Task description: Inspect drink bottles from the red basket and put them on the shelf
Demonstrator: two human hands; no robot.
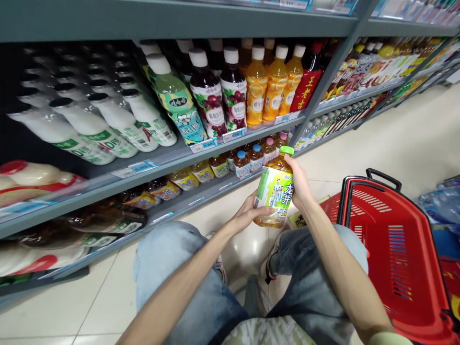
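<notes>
Green-capped tea bottle [276, 189] held in both hands, off the shelf [172, 155]

Left hand [247, 213] fingers wrap its base, right hand [300, 184] fingers close behind its shoulder; red basket [391, 249] waits right of them, bottle not yet inside.

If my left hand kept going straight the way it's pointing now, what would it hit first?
The left hand points up and right and already presses on the green-capped tea bottle, so it meets that first. Past the bottle, the line seems to head for the right hand, though depth is hard to judge.
</notes>
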